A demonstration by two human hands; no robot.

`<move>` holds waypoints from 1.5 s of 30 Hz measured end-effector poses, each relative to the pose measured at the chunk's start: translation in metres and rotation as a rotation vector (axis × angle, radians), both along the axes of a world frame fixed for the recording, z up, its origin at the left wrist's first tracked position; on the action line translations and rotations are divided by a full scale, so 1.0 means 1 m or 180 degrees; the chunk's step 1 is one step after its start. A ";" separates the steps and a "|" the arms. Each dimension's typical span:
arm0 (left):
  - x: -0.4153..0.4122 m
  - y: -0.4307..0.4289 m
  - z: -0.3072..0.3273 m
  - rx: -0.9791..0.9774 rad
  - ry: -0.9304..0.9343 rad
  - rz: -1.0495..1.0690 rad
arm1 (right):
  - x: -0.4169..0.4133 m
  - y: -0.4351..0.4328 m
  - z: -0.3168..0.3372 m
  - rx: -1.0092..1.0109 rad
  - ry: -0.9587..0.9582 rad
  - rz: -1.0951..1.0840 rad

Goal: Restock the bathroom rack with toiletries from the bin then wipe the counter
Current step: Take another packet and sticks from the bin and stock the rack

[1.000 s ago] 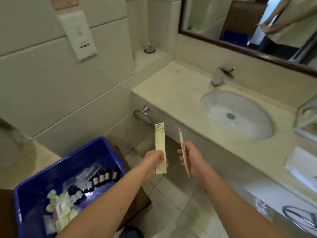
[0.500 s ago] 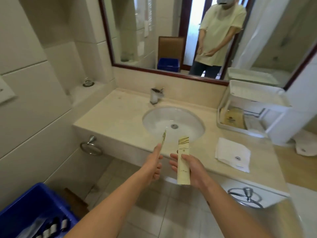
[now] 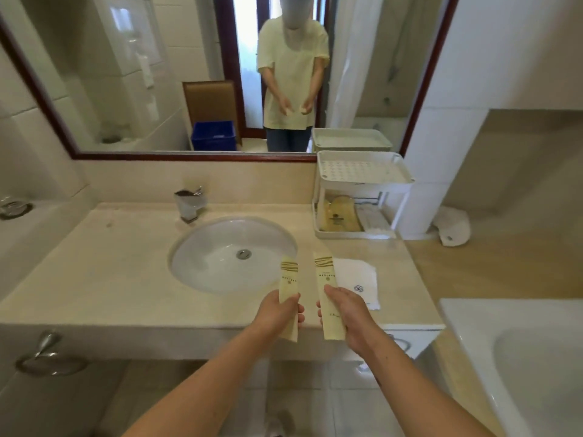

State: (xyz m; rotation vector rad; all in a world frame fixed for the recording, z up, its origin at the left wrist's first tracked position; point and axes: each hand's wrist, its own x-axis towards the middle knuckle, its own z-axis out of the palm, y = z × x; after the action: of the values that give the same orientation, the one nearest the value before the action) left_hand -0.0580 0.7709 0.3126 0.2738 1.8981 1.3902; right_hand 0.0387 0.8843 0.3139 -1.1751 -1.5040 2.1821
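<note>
Now that the view has swung away from the bin to face the counter [image 3: 110, 279], the rack [image 3: 347, 235] stands ahead and to the right of both hands. The left hand [image 3: 277, 313] grips the left packet [image 3: 288, 279] by its lower half. The right hand [image 3: 350, 316] grips the right packet [image 3: 326, 275] likewise. Both packets are upright and just apart. Judged status: carrying, neither packet placed yet. A folded cloth [image 3: 359, 279] lies just beyond the right hand. The bin shows only as a mirror reflection. The rack's lower-shelf contents are blurred, and the packet print is unreadable.
</note>
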 end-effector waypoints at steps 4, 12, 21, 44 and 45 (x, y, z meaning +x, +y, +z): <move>-0.019 0.056 -0.002 -0.0078 0.0067 -0.0284 | -0.016 0.042 -0.001 -0.0174 -0.0197 -0.0263; -0.067 0.153 0.003 0.0293 -0.0243 -0.0955 | -0.058 0.122 0.001 -0.0109 -0.0088 -0.0445; -0.094 0.231 -0.029 0.0128 -0.0416 -0.1122 | -0.071 0.184 -0.014 -0.0083 -0.0287 -0.0837; -0.134 0.394 -0.101 -0.0227 -0.0652 0.0710 | -0.112 0.364 -0.073 -0.0995 -0.0732 0.0867; -0.136 0.398 -0.103 -0.0212 -0.0677 0.0780 | -0.116 0.367 -0.075 -0.1019 -0.0704 0.0825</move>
State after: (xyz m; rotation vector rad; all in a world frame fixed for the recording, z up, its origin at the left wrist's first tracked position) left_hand -0.1939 1.1685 0.2098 -0.1397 1.8403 1.4475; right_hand -0.0770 1.2511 0.2389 -1.4307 -1.5010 2.6169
